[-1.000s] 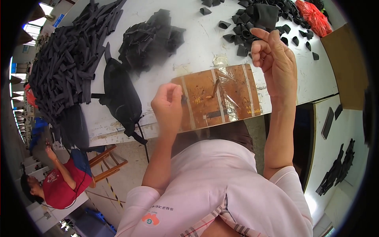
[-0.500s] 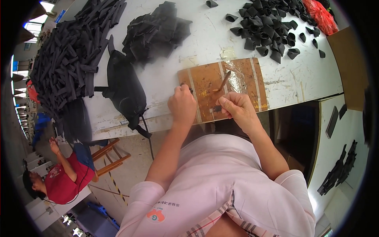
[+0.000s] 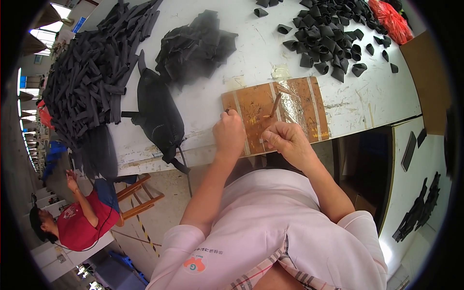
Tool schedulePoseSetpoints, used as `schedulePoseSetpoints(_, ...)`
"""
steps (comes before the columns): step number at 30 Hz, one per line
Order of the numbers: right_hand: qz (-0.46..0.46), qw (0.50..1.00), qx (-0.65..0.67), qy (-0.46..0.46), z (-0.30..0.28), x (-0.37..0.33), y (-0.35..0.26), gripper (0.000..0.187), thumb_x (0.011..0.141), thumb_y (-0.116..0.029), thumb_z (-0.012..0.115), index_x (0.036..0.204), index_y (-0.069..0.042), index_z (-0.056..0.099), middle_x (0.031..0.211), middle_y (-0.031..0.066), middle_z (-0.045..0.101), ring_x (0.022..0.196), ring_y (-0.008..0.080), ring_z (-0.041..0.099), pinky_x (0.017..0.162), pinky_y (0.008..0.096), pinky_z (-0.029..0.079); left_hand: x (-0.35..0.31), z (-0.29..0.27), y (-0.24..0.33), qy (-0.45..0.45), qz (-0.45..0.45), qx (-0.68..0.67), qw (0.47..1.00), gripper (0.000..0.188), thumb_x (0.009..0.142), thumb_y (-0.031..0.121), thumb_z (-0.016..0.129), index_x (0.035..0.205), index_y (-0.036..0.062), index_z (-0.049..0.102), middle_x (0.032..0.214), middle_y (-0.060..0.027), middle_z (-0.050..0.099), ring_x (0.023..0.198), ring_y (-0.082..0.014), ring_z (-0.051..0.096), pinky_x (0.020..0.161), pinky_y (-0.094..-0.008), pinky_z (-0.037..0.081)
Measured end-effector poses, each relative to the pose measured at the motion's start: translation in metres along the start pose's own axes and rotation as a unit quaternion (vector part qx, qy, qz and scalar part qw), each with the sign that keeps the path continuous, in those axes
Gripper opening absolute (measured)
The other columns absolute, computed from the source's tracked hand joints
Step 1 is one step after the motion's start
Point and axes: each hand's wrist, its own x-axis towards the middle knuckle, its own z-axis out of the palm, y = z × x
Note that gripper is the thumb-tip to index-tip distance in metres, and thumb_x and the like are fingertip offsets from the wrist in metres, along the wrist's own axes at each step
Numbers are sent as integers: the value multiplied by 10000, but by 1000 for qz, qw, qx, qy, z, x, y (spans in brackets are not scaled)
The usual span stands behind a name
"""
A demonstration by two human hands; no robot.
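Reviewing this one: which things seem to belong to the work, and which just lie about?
Likely the work: left hand and right hand at the brown board, brown peg; perhaps black strips, black loops.

Apparently lying about: black strapped bag, red plastic bag.

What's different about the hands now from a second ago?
The right hand came back from the pile of black loops, toward the table's near edge, and is now at the brown board by its peg. The black piece beside it a second ago isn't there anymore; I can't see if it holds anything. The left hand is still by the board's left edge, and the black bag stayed put.
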Motion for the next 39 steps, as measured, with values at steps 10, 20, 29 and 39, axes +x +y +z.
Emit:
schedulePoseSetpoints(10,-19,996,-87,-29,-5,2,-11,182,842,-114,539,757,40,581,614,54,576,585,88,540,566,236,455,1,-3,0,13,22,-38,999,68,711,35,572,732,-12,528,702,-199,585,622,-341,602,559,-396,495)
schedulePoseSetpoints(20,-69,993,-92,-5,-3,1,-13,140,780,-78,555,741,55,577,621,158,570,547,269,537,546,343,437,8,-10,-7,22,-3,-61,998,100,685,37,605,723,-51,575,615,-203,589,610,-316,613,588,-374,498)
schedulePoseSetpoints(29,-298,934,-127,148,11,-6,-29,171,680,-53,693,809,-23,583,710,75,536,568,192,544,466,272,438,-38,-83,20,-99,-34,-688,718,73,805,8,566,863,-35,577,743,-42,618,595,-74,562,564,-189,468)
schedulePoseSetpoints(39,-341,903,-170,197,7,-2,-49,163,697,-33,660,835,-8,578,738,84,539,579,209,552,482,298,454,-42,-79,47,115,20,-579,807,88,785,0,603,863,-26,573,699,-63,600,609,-90,570,558,-219,467)
